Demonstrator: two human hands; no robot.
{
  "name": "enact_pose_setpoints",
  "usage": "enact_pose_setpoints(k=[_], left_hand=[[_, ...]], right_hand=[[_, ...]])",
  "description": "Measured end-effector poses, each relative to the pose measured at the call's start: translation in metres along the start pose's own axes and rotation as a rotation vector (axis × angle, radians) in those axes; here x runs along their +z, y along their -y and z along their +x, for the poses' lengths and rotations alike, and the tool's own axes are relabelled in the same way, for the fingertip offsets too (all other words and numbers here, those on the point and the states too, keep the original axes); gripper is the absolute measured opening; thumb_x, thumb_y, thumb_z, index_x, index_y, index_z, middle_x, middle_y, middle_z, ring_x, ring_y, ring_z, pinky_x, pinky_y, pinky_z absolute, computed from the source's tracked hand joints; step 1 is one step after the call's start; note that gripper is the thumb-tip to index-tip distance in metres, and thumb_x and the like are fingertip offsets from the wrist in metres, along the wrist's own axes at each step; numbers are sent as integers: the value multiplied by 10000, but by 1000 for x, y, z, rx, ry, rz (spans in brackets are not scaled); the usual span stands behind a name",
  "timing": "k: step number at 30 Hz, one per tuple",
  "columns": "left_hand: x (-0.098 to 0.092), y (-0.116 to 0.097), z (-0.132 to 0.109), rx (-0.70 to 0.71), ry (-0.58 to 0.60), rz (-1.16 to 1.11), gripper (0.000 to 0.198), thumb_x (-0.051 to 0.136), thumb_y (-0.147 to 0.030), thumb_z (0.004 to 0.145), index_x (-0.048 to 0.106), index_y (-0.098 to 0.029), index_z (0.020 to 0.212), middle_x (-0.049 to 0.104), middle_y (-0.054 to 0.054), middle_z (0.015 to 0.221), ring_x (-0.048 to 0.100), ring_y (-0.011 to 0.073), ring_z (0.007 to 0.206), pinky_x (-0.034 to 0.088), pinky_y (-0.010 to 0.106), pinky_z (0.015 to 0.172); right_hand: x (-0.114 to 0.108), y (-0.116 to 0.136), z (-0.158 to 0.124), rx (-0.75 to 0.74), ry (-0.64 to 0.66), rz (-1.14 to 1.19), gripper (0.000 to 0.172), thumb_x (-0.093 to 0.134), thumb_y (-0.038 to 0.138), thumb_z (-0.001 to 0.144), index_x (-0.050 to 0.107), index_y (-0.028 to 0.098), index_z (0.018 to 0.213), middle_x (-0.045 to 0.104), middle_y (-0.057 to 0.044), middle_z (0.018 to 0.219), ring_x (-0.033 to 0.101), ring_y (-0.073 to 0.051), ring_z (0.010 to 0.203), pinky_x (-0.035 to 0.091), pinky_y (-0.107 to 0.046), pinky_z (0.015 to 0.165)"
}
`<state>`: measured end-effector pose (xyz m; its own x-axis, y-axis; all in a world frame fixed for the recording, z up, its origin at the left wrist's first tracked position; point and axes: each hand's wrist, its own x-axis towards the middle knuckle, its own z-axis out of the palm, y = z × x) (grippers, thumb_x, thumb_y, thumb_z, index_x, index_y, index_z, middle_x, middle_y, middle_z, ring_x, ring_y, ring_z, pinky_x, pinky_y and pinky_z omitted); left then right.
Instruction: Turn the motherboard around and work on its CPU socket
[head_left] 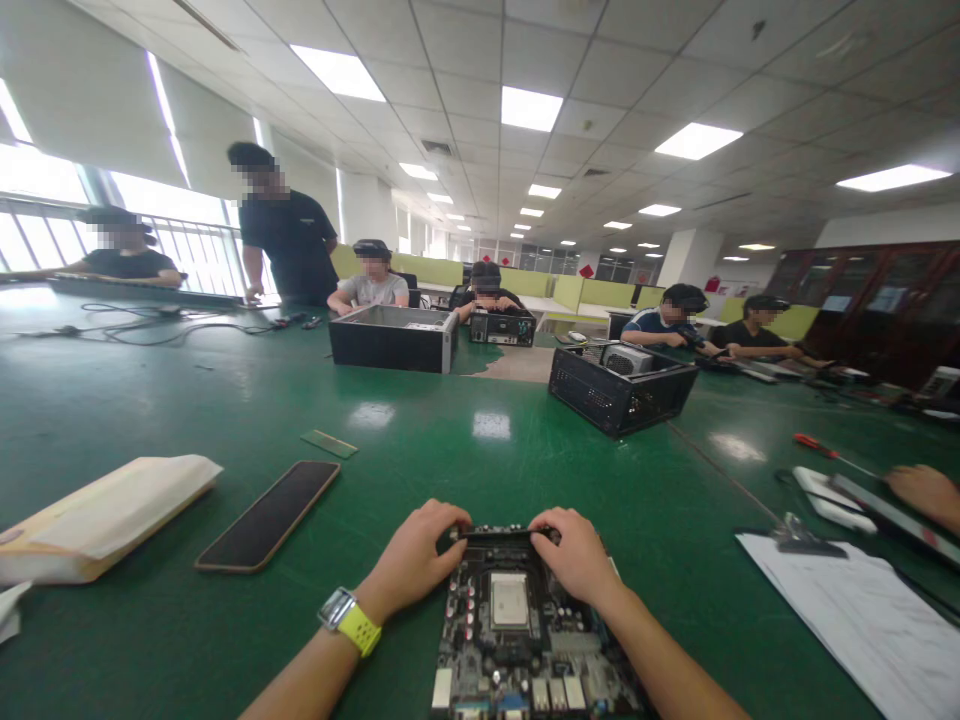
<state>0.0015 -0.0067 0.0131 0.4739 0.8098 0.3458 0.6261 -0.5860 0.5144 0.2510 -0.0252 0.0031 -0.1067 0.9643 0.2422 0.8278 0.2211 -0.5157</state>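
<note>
A black computer motherboard [517,640] with a square silver processor at its middle lies on the green table [487,470] right in front of me. My left hand [416,555], with a yellow-strapped watch on the wrist, curls its fingers over the left end of a long black part [499,536] at the board's far edge. My right hand [574,555] presses on the right end of the same part. Both hands have their fingers bent down on it.
A dark phone [270,515] and a padded envelope [97,520] lie to my left. Papers on a clipboard [862,610] and a red-handled screwdriver [821,448] lie right, near another person's hand [926,492]. Two open computer cases [394,338] [619,385] stand farther back, with several people seated beyond.
</note>
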Motion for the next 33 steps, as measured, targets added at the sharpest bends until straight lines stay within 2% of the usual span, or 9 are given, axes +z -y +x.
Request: enact_pose_setpoints(k=[4, 11, 18, 20, 23, 26, 29, 31, 33], left_hand=[[-1, -2, -2, 12, 9, 14, 114, 508, -178, 794, 618, -206, 802, 617, 16, 813, 532, 186, 828, 426, 295, 758], [-1, -1, -3, 12, -8, -36, 144, 476, -203, 827, 617, -213, 857, 627, 17, 850, 542, 179, 846, 428, 293, 771], [-1, -1, -3, 4, -3, -41, 137, 517, -200, 803, 629, -217, 881, 643, 11, 865, 557, 178, 853, 439, 294, 780], [0, -1, -3, 9, -5, -38, 135, 521, -202, 805, 628, -219, 884, 641, 11, 863, 558, 179, 850, 442, 295, 779], [2, 1, -2, 22, -32, -53, 138, 515, -210, 817, 621, -220, 906, 638, 15, 882, 557, 180, 866, 447, 305, 799], [3, 3, -1, 23, -95, -69, 145, 494, -212, 841, 608, -216, 929, 629, 19, 902, 556, 179, 885, 449, 312, 817], [3, 4, 0, 14, -154, -61, 139, 485, -228, 855, 599, -214, 934, 622, 20, 897, 559, 178, 872, 453, 318, 817], [3, 5, 0, 6, -176, -53, 138, 486, -245, 858, 600, -215, 930, 624, 18, 888, 563, 179, 857, 458, 319, 809], [2, 4, 0, 2, -184, -47, 134, 490, -260, 858, 605, -216, 913, 628, 17, 878, 565, 181, 850, 461, 318, 798]], right_hand=[[-1, 8, -6, -1, 21, -3, 177, 522, 263, 771, 677, 256, 855, 669, 6, 894, 547, -180, 890, 370, -277, 797], [-1, 5, -7, 8, 23, 35, 209, 517, 288, 777, 669, 251, 916, 669, -4, 940, 554, -181, 919, 370, -283, 833], [-3, 2, -4, 22, 9, 65, 230, 525, 269, 765, 656, 223, 948, 661, -24, 954, 567, -184, 924, 396, -291, 843], [-9, 12, -6, 10, -34, 38, 247, 520, 276, 777, 645, 217, 981, 651, -36, 999, 555, -190, 961, 396, -302, 865], [-15, 44, -22, -90, -67, -21, 277, 505, 370, 820, 628, 216, 1014, 627, -52, 1079, 524, -209, 1029, 380, -336, 918], [-9, 82, -49, -229, 75, -58, 504, 515, 577, 782, 567, 252, 1164, 560, -67, 1237, 469, -279, 1140, 338, -433, 987], [7, 105, -73, -300, 280, -110, 805, 499, 736, 686, 409, 278, 1342, 387, -110, 1417, 313, -407, 1278, 229, -587, 1025], [15, 111, -79, -292, 361, -135, 828, 444, 769, 694, 382, 284, 1362, 295, -125, 1467, 222, -454, 1311, 157, -653, 1019], [21, 112, -78, -251, 390, -150, 762, 381, 751, 745, 411, 282, 1345, 259, -133, 1480, 186, -471, 1317, 110, -681, 1011]])
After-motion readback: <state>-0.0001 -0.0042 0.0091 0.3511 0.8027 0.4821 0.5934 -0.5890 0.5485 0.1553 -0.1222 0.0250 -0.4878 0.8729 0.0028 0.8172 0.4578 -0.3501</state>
